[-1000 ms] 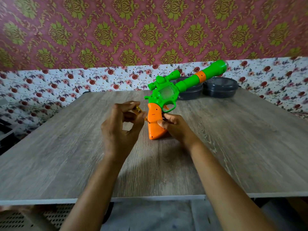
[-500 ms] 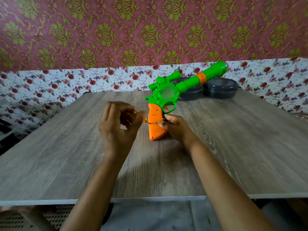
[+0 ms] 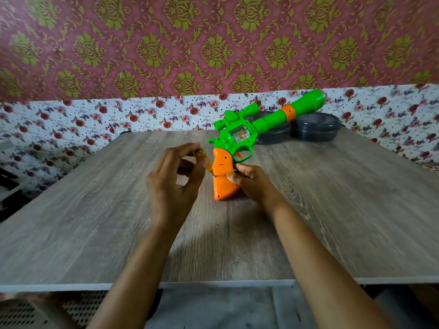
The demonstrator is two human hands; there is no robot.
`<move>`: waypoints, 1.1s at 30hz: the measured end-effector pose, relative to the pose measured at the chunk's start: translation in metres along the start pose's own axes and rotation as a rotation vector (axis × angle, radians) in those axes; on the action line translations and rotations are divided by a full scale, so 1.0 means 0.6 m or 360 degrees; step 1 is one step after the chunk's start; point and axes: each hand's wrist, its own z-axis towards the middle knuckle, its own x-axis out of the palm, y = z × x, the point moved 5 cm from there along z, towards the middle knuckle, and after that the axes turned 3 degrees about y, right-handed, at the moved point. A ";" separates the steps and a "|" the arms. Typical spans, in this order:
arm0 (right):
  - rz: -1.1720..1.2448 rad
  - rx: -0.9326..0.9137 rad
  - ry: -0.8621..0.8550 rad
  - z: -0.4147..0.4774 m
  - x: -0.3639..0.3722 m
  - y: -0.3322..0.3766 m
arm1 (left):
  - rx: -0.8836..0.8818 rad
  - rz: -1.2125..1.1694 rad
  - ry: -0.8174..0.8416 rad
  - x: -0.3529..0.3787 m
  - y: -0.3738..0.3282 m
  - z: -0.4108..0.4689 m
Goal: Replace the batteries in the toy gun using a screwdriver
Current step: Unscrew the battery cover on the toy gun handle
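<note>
A: Where's the gun (image 3: 240, 141)?
B: Butt down on the table (image 3: 95, 210), barrel up right. Right hand (image 3: 251, 181) pinches the orange grip.
A: And the left hand (image 3: 173, 181)?
B: Fingertips pinch the screwdriver (image 3: 206, 162), tip at the grip.

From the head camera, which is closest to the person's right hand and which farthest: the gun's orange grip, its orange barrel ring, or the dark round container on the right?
1. Orange grip: the right hand is holding it, upright on the table.
2. Orange barrel ring: up the raised barrel, beyond and to the right.
3. Dark round container: at the table's back edge, farther right.
</note>
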 end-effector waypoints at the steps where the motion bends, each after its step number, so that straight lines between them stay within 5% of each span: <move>1: 0.0003 0.0000 -0.0004 0.001 0.000 -0.001 | -0.0026 -0.0007 -0.0023 -0.001 0.001 0.001; 9: 0.0104 -0.0002 0.0018 0.000 0.002 -0.006 | -0.0296 -0.0159 -0.0141 -0.004 0.015 -0.001; 21: 0.0031 0.0007 -0.0003 0.002 0.000 -0.008 | -0.0117 -0.0067 0.0160 0.009 0.002 -0.002; 33: 0.0018 -0.0015 -0.0021 0.004 0.000 -0.005 | -0.0051 0.0187 -0.0101 -0.005 0.007 -0.003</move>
